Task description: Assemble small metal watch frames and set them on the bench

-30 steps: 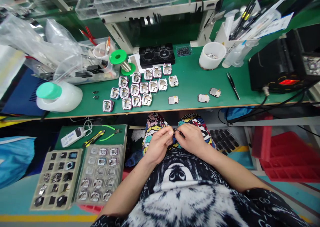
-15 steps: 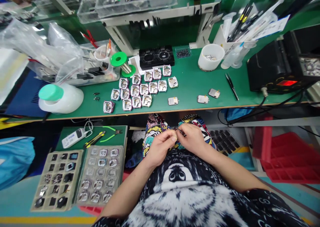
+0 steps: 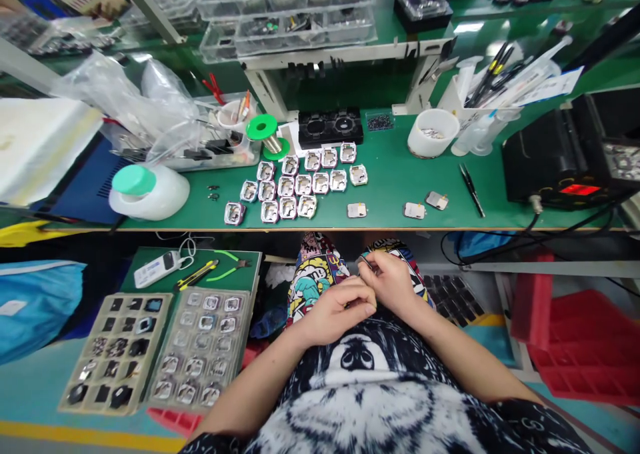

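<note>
Dark piece (image 3: 367,261): at the right hand's 10 o'clock edge, over the lap; small, slim, mostly covered by fingers, so kind not clear.
Right hand (image 3: 393,277): fingers bent in, thumb side closed; pinching the dark piece.
Left hand (image 3: 344,307): at 8 o'clock from the right, fingers curled over, palm down. Cannot tell whether anything is pinched beneath. Hands close; contact unclear.
Weight: probably very light; fingertips enough.
Stiffness: likely rigid along its length, judging by the straight edge; a guess, so little shows.
Slip: perhaps slick if smooth; being small, easily dropped into the lap.
Hold: best by the outer edges, near the middle, with light pressure.
Cases (image 3: 303,185): 11 o'clock from the hands, on the bench (image 3: 387,171), loose rows, open faces up.
Plates (image 3: 415,210): two near 1 o'clock, one near 12; thin, probably fragile.
Tweezers (image 3: 472,190): between 1 and 2 o'clock, lying on the bench.
</note>
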`<state>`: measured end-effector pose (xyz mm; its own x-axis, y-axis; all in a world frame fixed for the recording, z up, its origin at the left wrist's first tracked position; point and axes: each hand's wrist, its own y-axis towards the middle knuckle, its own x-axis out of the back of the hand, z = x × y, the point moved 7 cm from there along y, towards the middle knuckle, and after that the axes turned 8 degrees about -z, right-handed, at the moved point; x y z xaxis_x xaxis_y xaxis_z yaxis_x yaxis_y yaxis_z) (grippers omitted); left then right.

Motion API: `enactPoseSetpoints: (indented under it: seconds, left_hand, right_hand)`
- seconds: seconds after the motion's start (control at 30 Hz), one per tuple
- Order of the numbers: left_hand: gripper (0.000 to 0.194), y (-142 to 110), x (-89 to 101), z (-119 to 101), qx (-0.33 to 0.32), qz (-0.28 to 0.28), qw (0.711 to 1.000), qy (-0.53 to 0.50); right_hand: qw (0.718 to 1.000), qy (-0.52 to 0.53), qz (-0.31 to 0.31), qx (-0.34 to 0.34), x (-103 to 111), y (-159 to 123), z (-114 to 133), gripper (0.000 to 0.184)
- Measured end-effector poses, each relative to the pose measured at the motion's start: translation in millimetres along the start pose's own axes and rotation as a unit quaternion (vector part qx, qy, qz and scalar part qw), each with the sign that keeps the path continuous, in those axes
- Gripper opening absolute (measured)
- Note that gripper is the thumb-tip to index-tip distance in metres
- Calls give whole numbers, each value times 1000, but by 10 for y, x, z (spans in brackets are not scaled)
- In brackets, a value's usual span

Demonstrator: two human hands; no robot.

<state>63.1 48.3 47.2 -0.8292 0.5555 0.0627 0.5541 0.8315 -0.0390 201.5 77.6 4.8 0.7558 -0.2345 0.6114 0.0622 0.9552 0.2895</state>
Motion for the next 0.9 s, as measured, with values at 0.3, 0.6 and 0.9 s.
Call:
enactPoseSetpoints:
  seconds: [0.3, 0.6, 0.9]
  left_hand:
    - [28, 21, -115, -50, -42, 53, 998, 10]
    - [59, 122, 3, 638, 217, -126, 924, -290]
    - [38, 122, 21, 875, 295, -170, 844, -413]
  right_hand:
    - [998, 35, -14, -58, 24, 14, -82, 17]
    - [981, 120, -17, -151, 32, 28, -422, 63]
    - [998, -18, -66, 7, 74, -4, -194, 59]
